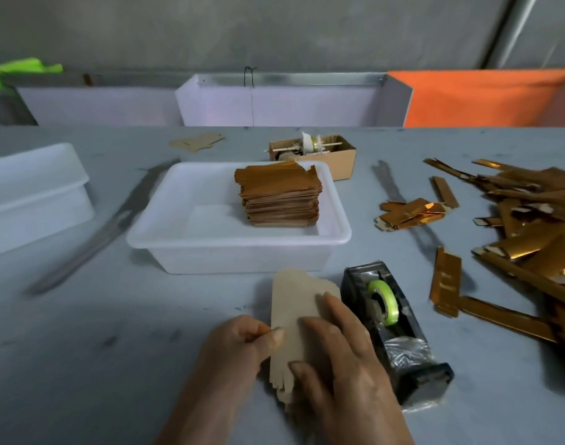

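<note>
A flat beige cardboard blank (295, 303) lies plain side up on the grey table near the front. My right hand (345, 364) presses down on it with straight, spread fingers. At the blank's left edge my left hand (242, 345) pinches it between thumb and curled fingers. A black tape dispenser (393, 329) with a green-cored roll stands just right of my right hand. Behind the blank, a white plastic tray (165, 232) holds a neat stack of gold folded blanks (281, 194) at its right side.
Several loose gold blanks (531, 226) are heaped at the right, a few more (409, 213) nearer the middle. A small cardboard box (339, 155) with a spool sits behind the tray. An upturned white tub (33, 194) stands at the left. Low partitions (274, 101) line the table's far edge.
</note>
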`<state>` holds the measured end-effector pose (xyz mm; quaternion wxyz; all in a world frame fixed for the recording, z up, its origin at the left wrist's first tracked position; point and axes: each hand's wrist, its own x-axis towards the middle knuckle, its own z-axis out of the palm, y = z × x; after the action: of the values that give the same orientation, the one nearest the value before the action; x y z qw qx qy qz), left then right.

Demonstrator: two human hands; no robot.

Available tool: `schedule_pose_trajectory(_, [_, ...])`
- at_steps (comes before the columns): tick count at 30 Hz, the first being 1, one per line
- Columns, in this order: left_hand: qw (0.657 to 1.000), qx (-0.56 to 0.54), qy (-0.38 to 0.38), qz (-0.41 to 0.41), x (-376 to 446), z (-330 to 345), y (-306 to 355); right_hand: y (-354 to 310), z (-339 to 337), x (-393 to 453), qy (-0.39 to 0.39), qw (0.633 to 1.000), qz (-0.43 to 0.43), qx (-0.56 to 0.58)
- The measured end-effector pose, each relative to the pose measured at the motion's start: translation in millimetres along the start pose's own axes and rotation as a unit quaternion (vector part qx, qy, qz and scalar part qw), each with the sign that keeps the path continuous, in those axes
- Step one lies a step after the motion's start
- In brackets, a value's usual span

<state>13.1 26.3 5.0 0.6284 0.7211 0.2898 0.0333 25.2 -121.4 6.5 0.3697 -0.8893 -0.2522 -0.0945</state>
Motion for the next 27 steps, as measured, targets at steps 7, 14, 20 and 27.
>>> schedule_pose_trajectory(7, [0.979,0.152,0.08,0.107,-2.9,-0.5,10.7,-3.8,-3.1,3.6,-0.07,0.995,0.067,-0.01])
schedule_pose_trajectory(14, [0.93,0.189,0.184,0.257,-11.3,10.3,17.1,-1.6,-6.2,5.7,-0.073,0.995,0.07,0.006])
schedule_pose_trajectory(20, [0.974,0.067,0.155,0.152,0.9,7.3,10.6,-2.1,-12.1,8.5,-0.05,0.988,0.127,0.072])
schedule_pose_trajectory(27, [0.983,-0.112,0.048,0.139,-9.8,9.2,30.5,-2.7,-19.0,21.3,-0.002,0.95,0.213,0.23])
